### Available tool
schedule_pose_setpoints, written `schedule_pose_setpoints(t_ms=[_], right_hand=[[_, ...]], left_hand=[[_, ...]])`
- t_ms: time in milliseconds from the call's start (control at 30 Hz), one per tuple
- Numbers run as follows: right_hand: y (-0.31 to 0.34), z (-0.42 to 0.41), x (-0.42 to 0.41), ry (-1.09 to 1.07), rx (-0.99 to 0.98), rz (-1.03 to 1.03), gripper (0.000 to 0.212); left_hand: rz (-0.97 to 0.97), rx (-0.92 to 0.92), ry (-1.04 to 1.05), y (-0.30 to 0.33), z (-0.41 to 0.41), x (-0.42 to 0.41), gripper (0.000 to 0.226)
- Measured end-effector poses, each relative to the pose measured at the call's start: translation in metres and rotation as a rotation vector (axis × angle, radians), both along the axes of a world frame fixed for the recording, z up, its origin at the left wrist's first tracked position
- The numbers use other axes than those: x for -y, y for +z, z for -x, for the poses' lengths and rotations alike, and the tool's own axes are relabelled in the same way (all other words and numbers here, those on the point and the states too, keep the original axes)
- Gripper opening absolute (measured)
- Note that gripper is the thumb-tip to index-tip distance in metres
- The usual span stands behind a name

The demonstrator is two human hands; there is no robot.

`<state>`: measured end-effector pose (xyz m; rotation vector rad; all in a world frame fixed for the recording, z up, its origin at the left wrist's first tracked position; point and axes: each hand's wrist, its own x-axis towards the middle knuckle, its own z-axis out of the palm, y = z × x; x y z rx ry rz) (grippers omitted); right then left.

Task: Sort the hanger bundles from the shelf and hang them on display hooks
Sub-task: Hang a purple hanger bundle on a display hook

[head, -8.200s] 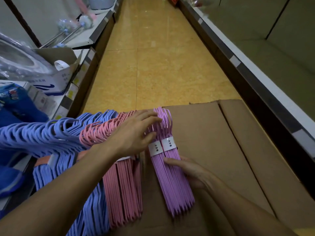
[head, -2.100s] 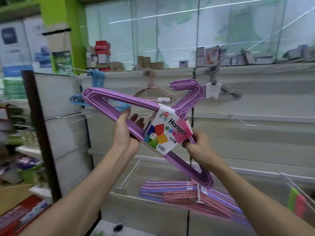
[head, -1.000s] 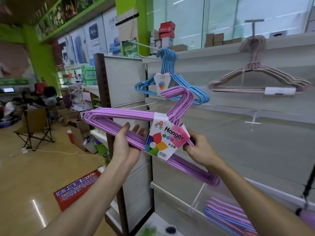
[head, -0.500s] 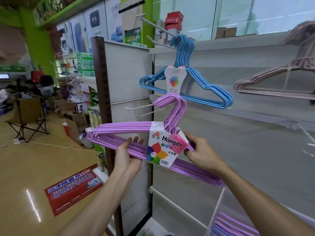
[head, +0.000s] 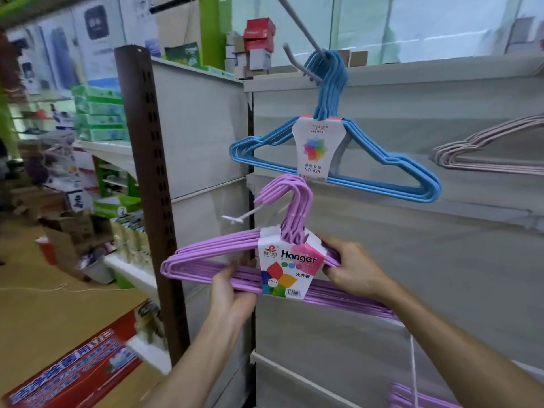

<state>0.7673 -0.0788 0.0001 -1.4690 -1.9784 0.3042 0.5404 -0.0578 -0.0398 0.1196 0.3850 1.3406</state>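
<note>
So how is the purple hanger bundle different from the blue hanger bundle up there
The bundle of purple plastic-coated hangers is held in both hands, left hand under its bar and right hand at its shoulder; the bundle of blue hangers hangs on a grey display hook. The purple bundle sits lower. Its label reads "Hanger"; the blue one's reads "NO. 829". Both are banded by a card label.

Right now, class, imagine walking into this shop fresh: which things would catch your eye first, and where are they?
First, the purple hanger bundle at centre, held level by both hands: the left hand under its lower bars, the right hand gripping beside its bright label. Just above it, a blue bundle hangs from a grey hook on the pale shelving. A white peg juts out beside the purple hooks.
</note>
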Motion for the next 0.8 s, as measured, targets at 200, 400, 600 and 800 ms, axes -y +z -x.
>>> schedule_pose_setpoints(t_ms=[200, 400, 600, 800], right_hand=[[-0.002, 0.004, -0.024, -0.131, 0.037, 0.021, 0.052], [-0.005, 0.009, -0.041, -0.247, 0.053, 0.034, 0.059], [-0.012, 0.016, -0.061, -0.377, 0.122, 0.093, 0.062], [-0.017, 0.018, -0.079, -0.432, 0.170, 0.138, 0.064]], left_hand=[[0.043, 0.005, -0.086, -0.014, -0.003, -0.058, 0.032], [0.080, -0.015, -0.181, -0.028, -0.011, -0.108, 0.027], [0.126, -0.055, -0.221, -0.043, -0.021, -0.148, 0.015], [0.134, -0.070, -0.251, -0.048, -0.030, -0.173, 0.017]])
